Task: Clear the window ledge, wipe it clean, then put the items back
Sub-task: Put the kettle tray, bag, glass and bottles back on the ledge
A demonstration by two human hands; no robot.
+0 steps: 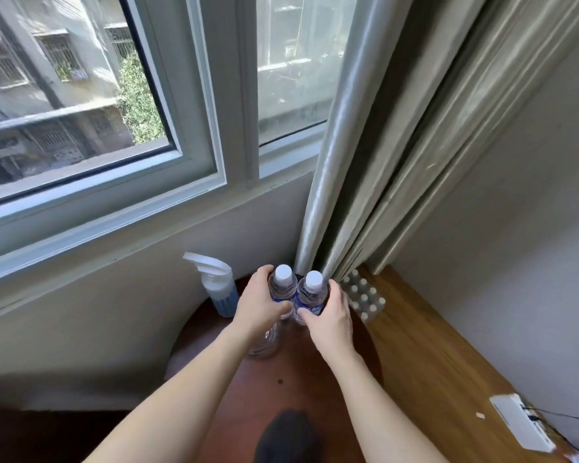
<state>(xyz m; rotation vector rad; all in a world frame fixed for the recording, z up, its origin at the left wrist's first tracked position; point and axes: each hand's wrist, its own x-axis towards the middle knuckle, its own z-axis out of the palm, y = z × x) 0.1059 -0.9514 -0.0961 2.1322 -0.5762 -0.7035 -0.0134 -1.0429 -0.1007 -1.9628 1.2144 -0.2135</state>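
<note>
brown round table point(315, 369) below window ledge point(114, 225)

Both forearms reach forward, left hand point(259, 304) and right hand point(331, 315) each with fingers curled, thumbs inward.

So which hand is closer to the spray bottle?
Left. The left hand grips a water bottle just right of the spray bottle; the right hand is farther right.

Clear glossy plastic bottles point(283, 289), satiny cloth curtain point(365, 162), polished reddish wood table point(301, 372), matt wall point(515, 212).
</note>
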